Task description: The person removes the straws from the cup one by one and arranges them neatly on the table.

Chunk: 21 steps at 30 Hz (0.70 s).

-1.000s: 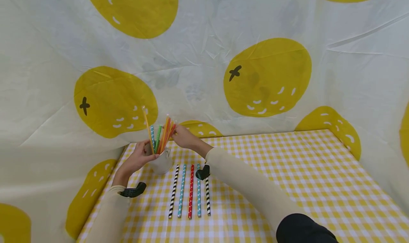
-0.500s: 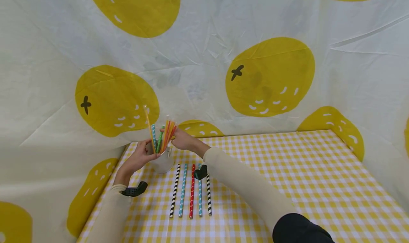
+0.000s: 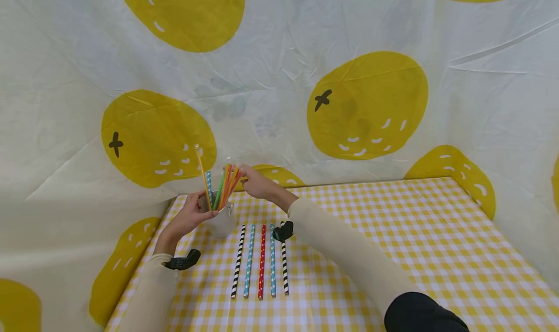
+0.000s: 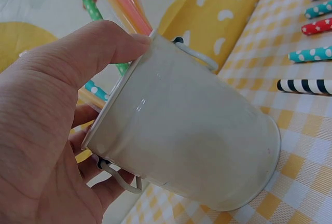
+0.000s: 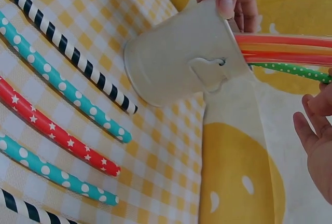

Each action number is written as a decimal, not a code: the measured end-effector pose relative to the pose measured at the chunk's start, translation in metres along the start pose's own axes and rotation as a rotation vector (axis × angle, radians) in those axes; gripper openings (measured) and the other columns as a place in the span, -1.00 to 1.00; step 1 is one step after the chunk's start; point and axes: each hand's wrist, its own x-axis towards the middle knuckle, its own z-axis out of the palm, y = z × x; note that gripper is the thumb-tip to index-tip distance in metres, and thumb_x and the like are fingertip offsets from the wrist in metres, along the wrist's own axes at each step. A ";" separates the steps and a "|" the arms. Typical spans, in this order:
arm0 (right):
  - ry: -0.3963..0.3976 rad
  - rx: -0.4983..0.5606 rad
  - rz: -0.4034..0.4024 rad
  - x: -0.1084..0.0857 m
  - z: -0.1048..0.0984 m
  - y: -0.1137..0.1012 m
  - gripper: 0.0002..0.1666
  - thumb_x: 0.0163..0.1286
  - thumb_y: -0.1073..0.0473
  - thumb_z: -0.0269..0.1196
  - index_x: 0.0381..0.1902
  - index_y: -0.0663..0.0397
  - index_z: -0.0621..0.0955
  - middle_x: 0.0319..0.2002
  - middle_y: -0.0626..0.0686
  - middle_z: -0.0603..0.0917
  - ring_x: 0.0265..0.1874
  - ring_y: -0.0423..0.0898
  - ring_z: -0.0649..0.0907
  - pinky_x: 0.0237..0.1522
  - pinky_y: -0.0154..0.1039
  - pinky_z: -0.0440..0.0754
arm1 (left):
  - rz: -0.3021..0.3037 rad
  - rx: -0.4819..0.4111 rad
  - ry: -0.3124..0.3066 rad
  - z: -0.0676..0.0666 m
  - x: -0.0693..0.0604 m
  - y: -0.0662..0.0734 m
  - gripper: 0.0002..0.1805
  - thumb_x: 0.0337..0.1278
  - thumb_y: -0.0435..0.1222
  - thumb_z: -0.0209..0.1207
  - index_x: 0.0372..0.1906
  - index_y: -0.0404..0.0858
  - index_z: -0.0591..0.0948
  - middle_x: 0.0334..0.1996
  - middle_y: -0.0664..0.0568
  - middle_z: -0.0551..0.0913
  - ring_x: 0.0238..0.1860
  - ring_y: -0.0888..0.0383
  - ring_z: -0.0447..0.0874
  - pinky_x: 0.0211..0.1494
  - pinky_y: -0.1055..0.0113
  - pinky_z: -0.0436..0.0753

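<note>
A white metal bucket (image 3: 222, 225) stands at the back left, gripped at its rim by my left hand (image 3: 188, 218), thumb outside and fingers around the far side. Clear-wrapped orange and red straws (image 5: 285, 47) poke out of it. One orange straw (image 3: 201, 167) and a blue dotted straw (image 3: 209, 181) lean at the left. Behind the bundle, the green dotted straw (image 4: 92, 7) slants up to my right hand (image 3: 257, 181), whose fingertips pinch its top end. The right wrist view shows that hand (image 5: 321, 141) at the edge, partly cut off.
In front of the bucket, several paper straws lie in a row: striped (image 3: 238, 261), blue dotted (image 3: 249, 261), red starred (image 3: 262, 261), blue dotted (image 3: 272, 269), striped (image 3: 285, 269). Under them is a checked tablecloth (image 3: 371, 225); a fruit-print curtain (image 3: 262, 79) hangs behind.
My right hand has shifted slightly right, and the green straw leans further right, behind the orange and red bundle. My left hand stays on the bucket rim.
</note>
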 end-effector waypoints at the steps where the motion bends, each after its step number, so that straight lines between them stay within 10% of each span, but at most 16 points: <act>1: 0.004 -0.001 -0.004 -0.001 -0.002 -0.001 -0.19 0.32 0.68 -0.19 0.47 0.17 0.41 0.54 0.10 0.27 0.55 -0.01 0.20 0.45 -0.02 0.29 | -0.001 0.002 -0.003 0.000 0.000 0.000 0.02 0.33 -0.12 0.31 0.62 -0.35 -0.06 0.45 -0.36 -0.09 0.12 -0.20 0.12 0.09 -0.10 0.32; 21: 0.204 0.028 -0.128 -0.021 -0.047 -0.015 -0.20 0.51 0.59 -0.20 0.54 -0.14 0.35 0.54 -0.06 0.23 0.41 0.03 0.42 0.42 0.00 0.35 | -0.003 0.013 -0.022 -0.003 0.000 -0.002 0.04 0.31 0.00 0.31 0.62 -0.28 -0.05 0.48 -0.33 -0.11 0.23 -0.23 0.12 0.19 -0.17 0.34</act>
